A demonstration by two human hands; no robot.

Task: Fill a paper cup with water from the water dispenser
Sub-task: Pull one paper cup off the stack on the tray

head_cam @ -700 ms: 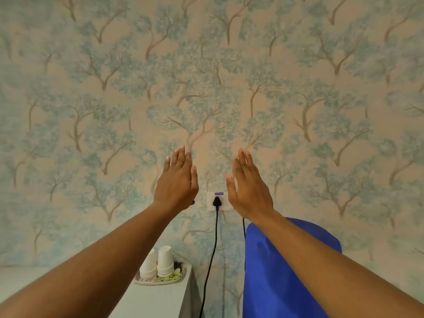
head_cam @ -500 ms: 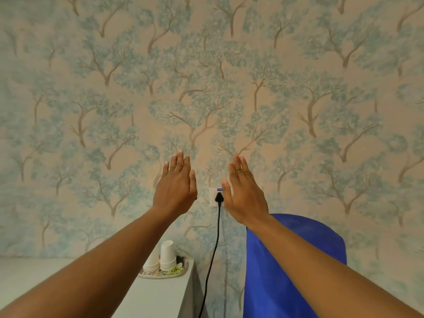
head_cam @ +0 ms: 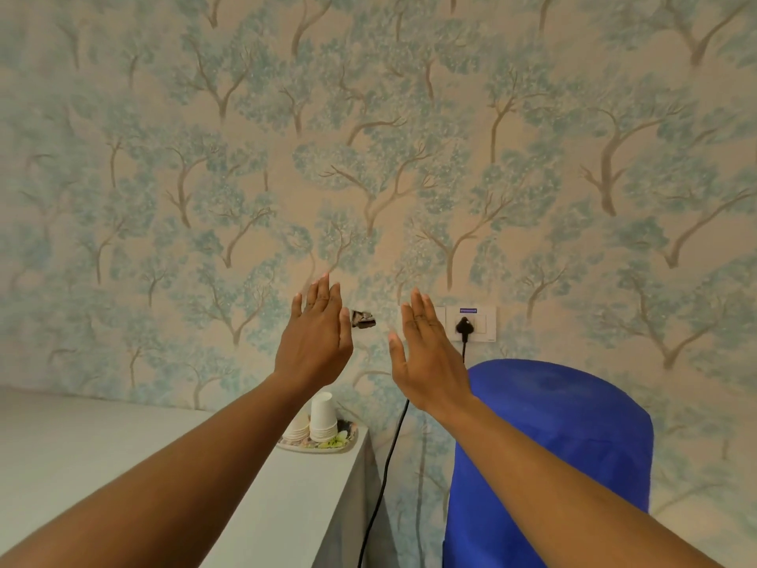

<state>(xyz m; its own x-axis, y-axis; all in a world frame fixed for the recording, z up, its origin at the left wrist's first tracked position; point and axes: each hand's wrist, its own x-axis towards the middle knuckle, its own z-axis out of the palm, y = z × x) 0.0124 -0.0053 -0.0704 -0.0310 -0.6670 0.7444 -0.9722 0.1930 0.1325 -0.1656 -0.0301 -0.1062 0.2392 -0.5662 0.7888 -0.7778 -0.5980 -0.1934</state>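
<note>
Both of my arms are stretched out toward the wall. My left hand (head_cam: 314, 338) is flat, fingers up and slightly apart, holding nothing. My right hand (head_cam: 430, 354) is raised the same way, empty. Below my left hand, two stacks of white paper cups (head_cam: 322, 418) stand upside down on a patterned tray (head_cam: 319, 444) at the far corner of a pale counter (head_cam: 262, 506). At lower right a blue cover (head_cam: 565, 444) drapes the water dispenser's bottle; the taps are out of view.
A white wall socket (head_cam: 477, 323) carries a black plug, and its cable (head_cam: 385, 481) hangs down between the counter and the dispenser. A small dark hole (head_cam: 362, 318) shows in the tree-patterned wallpaper between my hands.
The view has swung left and slightly down, so the socket now shows to the right of my right hand. More of the counter and the blue cover is visible. Both hands stay raised.
</note>
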